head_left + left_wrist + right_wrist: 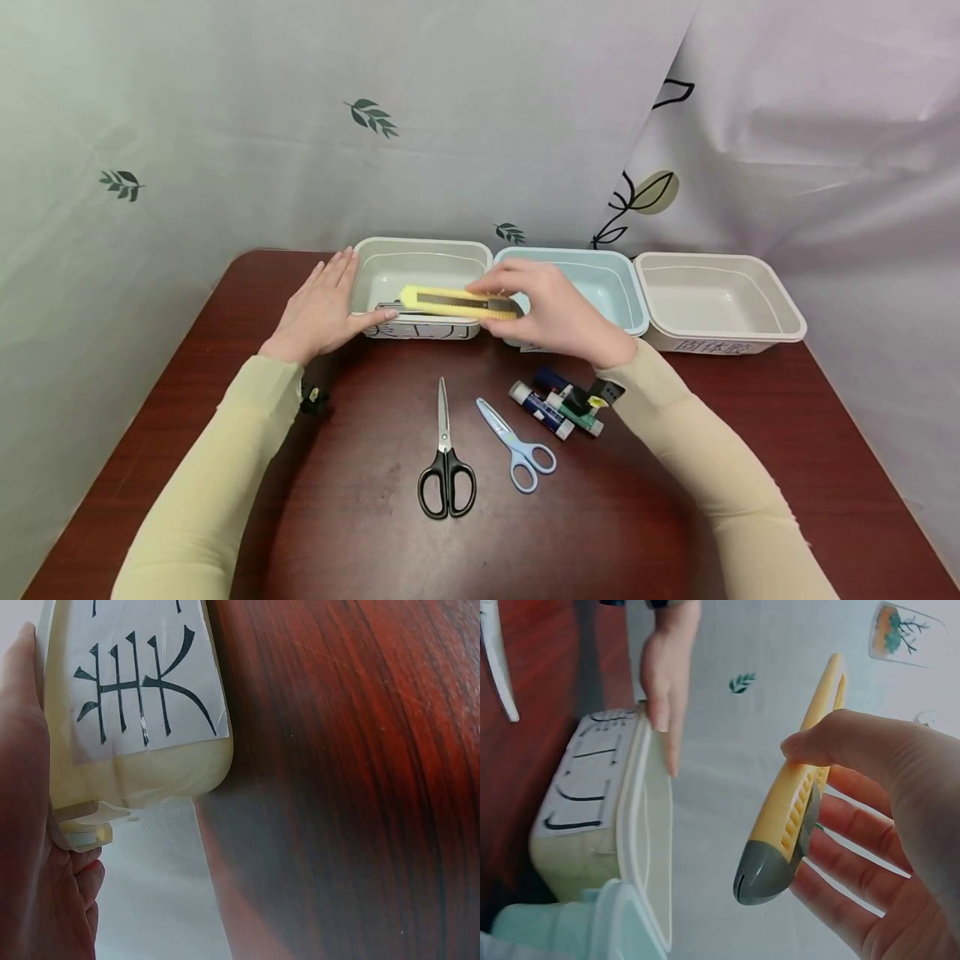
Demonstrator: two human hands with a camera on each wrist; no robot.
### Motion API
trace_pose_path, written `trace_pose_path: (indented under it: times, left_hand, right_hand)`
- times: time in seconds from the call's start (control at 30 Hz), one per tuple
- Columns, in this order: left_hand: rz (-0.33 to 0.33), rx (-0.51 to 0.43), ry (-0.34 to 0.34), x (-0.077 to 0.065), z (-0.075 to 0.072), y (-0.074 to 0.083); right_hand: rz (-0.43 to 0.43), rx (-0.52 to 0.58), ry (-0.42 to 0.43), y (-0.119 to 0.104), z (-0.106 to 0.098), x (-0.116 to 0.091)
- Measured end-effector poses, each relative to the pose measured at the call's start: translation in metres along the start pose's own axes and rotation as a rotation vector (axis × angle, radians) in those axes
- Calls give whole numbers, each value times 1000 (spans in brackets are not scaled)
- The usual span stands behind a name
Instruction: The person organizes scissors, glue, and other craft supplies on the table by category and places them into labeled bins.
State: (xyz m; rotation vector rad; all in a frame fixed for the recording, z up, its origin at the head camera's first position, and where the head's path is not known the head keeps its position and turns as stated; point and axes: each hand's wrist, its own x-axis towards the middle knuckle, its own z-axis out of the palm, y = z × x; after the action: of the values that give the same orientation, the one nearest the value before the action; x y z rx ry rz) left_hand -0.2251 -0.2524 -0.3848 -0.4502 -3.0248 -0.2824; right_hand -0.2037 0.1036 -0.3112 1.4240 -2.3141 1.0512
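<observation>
My right hand (551,308) pinches a yellow utility knife (450,302) with a dark grey end. It holds the knife slantwise over the front of the left white bin (423,244); in the right wrist view, the thumb presses on the knife's yellow body (780,802). At the bin's left end rests my left hand (322,304), fingers straight along the side and thumb over the front rim. Part of a grey, slim object (387,307) shows inside that bin, partly behind the knife. A paper label (150,690) with large black characters covers the bin's front.
A light blue bin (600,257) and another white bin (720,342) continue the row to the right. On the dark red table (352,517) lie black-handled scissors (446,462), light blue scissors (517,446) and several glue sticks (542,410). A patterned curtain (262,125) hangs behind.
</observation>
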Motion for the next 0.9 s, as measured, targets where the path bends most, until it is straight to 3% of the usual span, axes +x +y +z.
trace_pose_path:
  times: [0.6,0.9]
  left_hand:
    - [-23,-7,-27,1,-1,-1]
    - [-5,-6,-6,1,0,0]
  right_hand:
    - [221,3,-68,33,31,71]
    - [342,3,-101,55,48,87]
